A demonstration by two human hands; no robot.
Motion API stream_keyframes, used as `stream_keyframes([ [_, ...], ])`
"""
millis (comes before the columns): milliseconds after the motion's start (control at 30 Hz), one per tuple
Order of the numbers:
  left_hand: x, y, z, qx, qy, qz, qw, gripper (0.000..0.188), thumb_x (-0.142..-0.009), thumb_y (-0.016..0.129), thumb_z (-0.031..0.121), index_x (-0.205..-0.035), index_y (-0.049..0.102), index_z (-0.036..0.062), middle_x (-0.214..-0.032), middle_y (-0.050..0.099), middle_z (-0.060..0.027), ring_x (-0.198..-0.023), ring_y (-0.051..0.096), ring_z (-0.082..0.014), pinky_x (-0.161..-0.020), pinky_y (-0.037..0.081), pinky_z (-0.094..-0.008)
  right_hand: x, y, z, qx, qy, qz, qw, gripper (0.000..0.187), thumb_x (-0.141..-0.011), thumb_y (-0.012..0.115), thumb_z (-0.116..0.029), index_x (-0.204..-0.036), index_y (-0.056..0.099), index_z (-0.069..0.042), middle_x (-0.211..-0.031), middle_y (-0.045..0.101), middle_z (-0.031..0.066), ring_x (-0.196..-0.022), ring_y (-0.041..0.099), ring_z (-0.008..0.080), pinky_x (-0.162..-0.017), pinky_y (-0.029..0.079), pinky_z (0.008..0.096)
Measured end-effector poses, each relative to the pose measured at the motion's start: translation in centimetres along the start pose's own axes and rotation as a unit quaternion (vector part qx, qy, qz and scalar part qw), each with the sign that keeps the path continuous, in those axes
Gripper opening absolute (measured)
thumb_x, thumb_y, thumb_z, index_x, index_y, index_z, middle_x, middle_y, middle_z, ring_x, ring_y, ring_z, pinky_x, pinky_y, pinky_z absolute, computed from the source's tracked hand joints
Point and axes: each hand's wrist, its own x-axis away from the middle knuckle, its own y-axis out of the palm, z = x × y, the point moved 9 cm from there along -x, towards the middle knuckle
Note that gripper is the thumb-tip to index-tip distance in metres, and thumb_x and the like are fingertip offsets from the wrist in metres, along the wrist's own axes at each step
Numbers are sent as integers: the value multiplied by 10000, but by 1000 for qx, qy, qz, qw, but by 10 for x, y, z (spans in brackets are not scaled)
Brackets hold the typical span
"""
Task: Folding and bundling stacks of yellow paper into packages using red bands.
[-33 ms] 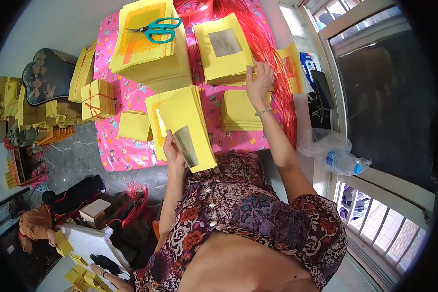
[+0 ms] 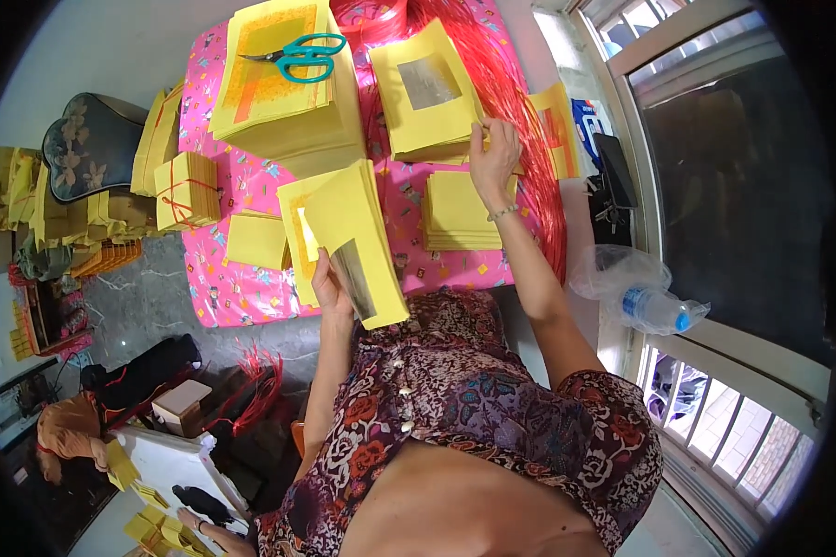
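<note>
My left hand is closed round the left edge of a bundle of yellow paper sheets, tilted up near the table's front edge. A silver patch shows on the bundle, and an orange-printed sheet lies behind it. At the right, my right hand pinches the near right corner of the top sheet of a yellow paper stack, which also bears a silver patch. That sheet bows slightly. Below this hand sits a smaller yellow paper stack.
Teal-handled scissors rest on a tall yellow paper stack on the pink patterned tablecloth. Red strands run down the table's right side. A tied bundle stands left. A bagged bottle lies by the window. Another person's hand shows lower left.
The bundle in my left hand has shifted slightly to the left. The top sheet under my right hand has bowed up a little more. Both hands stay nearly in place.
</note>
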Motion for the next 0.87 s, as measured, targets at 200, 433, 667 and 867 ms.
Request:
stream_keyframes([
  [200, 3, 35, -4, 50, -2, -124, 991, 330, -968, 569, 272, -1221, 561, 60, -1036, 674, -51, -601, 492, -99, -493, 391, -200, 9, -27, -15, -154, 53, 51, 985, 159, -912, 630, -147, -895, 534, -21, -786, 560, 124, -709, 586, 277, -637, 455, 384],
  [433, 2, 44, -12, 177, -44, -176, 967, 333, -975, 539, 230, -1267, 554, 70, -1025, 678, -11, -593, 395, -85, -513, 326, -212, 60, -116, -97, -211, -53, 47, 975, 162, -852, 702, -73, -859, 544, -36, -750, 574, 115, -634, 588, 273, -561, 459, 361],
  [667, 4, 35, -34, 71, -32, -74, 994, 355, -947, 542, 247, -1245, 535, 55, -1084, 650, -69, -757, 516, -150, -682, 458, -281, 121, -126, -154, -318, -148, -130, 927, 176, -800, 726, -23, -905, 586, -36, -842, 622, 105, -713, 618, 244, -579, 480, 329],
  [867, -13, 24, -48, 44, -87, -115, 989, 383, -917, 590, 316, -1179, 554, 40, -1023, 641, -145, -938, 639, -282, -811, 554, -386, 131, -109, -194, -394, -163, -243, 871, 126, -834, 696, -92, -895, 592, -52, -1054, 621, 73, -824, 652, 250, -674, 536, 334],
])
